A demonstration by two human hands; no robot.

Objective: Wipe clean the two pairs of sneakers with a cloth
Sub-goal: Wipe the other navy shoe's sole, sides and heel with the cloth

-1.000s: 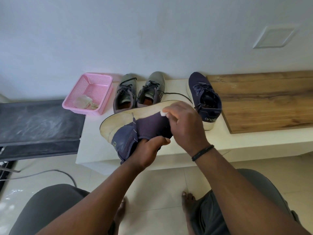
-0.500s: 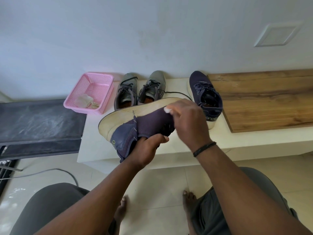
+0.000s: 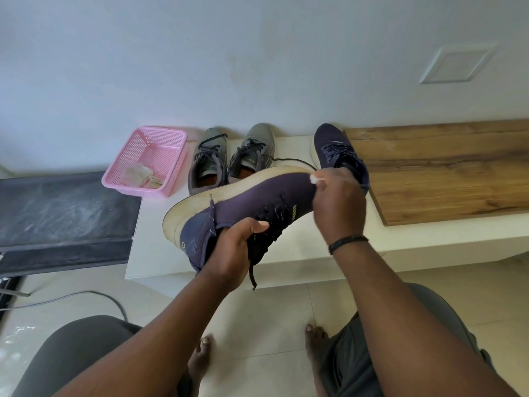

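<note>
Plain pale wall [image 3: 200, 53] with a square recessed panel [image 3: 458, 64] at upper right. Low white tabletop [image 3: 415, 242] against it, wooden board [image 3: 443, 179] on its right end. Dark dusty surface [image 3: 63, 213] at left. Glossy light floor tiles [image 3: 272, 325], grey cable [image 3: 86, 296] trailing left.

You wear a thin black wristband [image 3: 347, 243] on your right wrist, dark grey shorts [image 3: 429, 325], and your feet [image 3: 200, 359] are bare.
</note>
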